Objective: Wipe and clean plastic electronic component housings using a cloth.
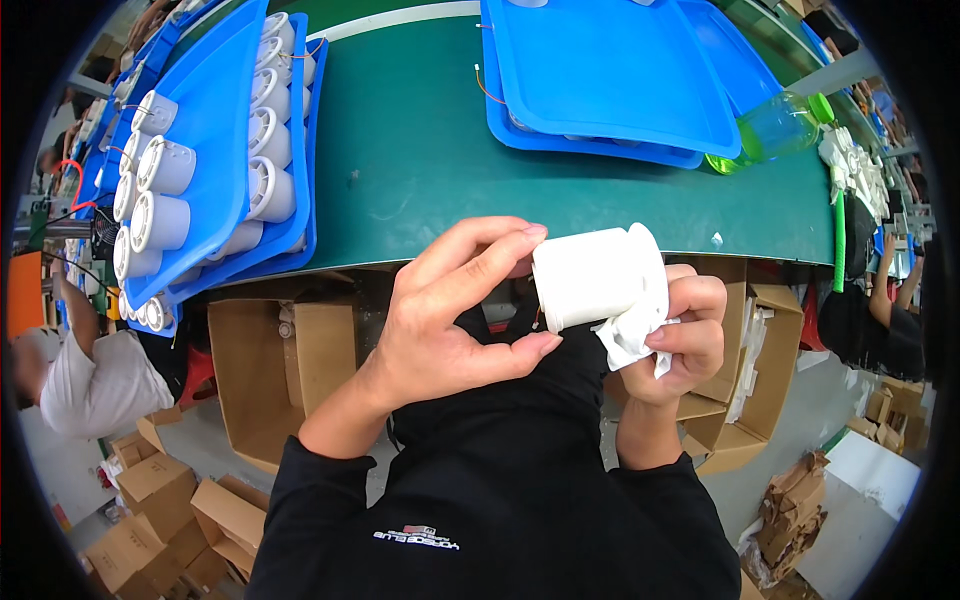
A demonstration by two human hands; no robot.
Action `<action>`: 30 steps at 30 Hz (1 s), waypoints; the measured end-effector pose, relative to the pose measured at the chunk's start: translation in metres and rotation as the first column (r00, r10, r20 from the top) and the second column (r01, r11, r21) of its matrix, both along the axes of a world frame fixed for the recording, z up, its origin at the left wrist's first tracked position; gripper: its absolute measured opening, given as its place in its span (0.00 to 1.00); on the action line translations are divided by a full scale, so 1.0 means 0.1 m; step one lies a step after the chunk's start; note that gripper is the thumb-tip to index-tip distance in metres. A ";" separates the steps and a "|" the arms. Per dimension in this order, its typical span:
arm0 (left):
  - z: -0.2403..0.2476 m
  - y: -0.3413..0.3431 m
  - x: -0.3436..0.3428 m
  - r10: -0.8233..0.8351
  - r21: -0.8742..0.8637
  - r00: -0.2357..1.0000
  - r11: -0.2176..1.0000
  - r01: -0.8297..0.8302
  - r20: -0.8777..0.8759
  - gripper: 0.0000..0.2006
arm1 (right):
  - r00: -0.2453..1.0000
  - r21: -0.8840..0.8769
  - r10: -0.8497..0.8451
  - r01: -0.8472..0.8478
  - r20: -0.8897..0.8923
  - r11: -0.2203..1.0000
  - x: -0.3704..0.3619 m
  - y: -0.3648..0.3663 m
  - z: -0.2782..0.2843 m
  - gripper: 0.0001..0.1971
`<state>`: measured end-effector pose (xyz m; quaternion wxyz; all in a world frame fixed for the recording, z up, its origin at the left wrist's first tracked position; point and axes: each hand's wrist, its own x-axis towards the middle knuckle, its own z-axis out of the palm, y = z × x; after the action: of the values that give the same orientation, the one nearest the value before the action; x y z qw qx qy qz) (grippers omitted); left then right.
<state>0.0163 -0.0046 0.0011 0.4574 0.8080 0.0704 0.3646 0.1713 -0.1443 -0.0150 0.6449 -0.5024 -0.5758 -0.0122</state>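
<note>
A white cylindrical housing (588, 272) lies on its side in the air, in front of the green table's near edge. My left hand (455, 305) grips its left end between the thumb and the fingers. Against its right end, my right hand (685, 335) pinches a crumpled white wipe (632, 335). The wipe wraps over that end and hangs below it. A short thin wire shows at the housing's lower left, by my left thumb. What lies inside the housing is hidden from this view.
Stacked blue trays (220, 190) at the left hold several similar white housings with wires. More blue trays (620, 75) lie at the far right beside a green bottle (775, 130). Open cardboard boxes (255, 370) stand below the green table (400, 150). A person (100, 375) sits at the left.
</note>
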 end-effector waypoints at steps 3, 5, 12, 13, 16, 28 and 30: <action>-0.01 -0.02 0.00 -0.003 -0.029 1.000 1.000 0.004 0.011 0.33 | 1.000 -0.001 -0.009 0.009 0.005 1.000 0.01 -0.02 -0.01 0.17; -0.05 0.00 0.00 0.000 0.062 1.000 0.998 -0.001 0.017 0.34 | 1.000 -0.003 -0.002 0.002 0.009 1.000 0.02 -0.04 -0.02 0.17; -0.13 -0.07 0.08 0.084 0.267 0.968 0.952 -0.148 0.237 0.28 | 0.998 -0.010 -0.041 0.042 0.054 0.999 0.02 -0.04 0.01 0.18; -0.14 -0.06 0.08 0.084 0.267 0.968 0.952 -0.148 0.236 0.28 | 0.996 -0.005 -0.055 0.056 0.064 0.998 0.02 -0.04 0.01 0.18; -0.16 -0.04 0.10 0.063 0.347 0.965 0.926 -0.151 0.253 0.28 | 0.994 -0.006 -0.075 0.076 0.085 0.997 0.04 -0.04 0.00 0.18; -0.03 0.06 0.22 0.093 0.416 0.989 0.900 -0.134 0.117 0.26 | 0.933 0.040 -0.357 0.359 -0.048 0.933 0.18 -0.03 -0.02 0.18; 0.12 0.17 0.40 0.179 0.366 0.980 0.909 -0.198 0.087 0.28 | 0.913 0.056 -0.394 0.401 -0.103 0.915 0.23 -0.06 -0.04 0.18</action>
<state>0.0560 0.0129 0.0130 0.2597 0.8600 0.0657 0.4343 0.1943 -0.1508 -0.0192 0.6727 -0.5840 -0.4315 -0.1425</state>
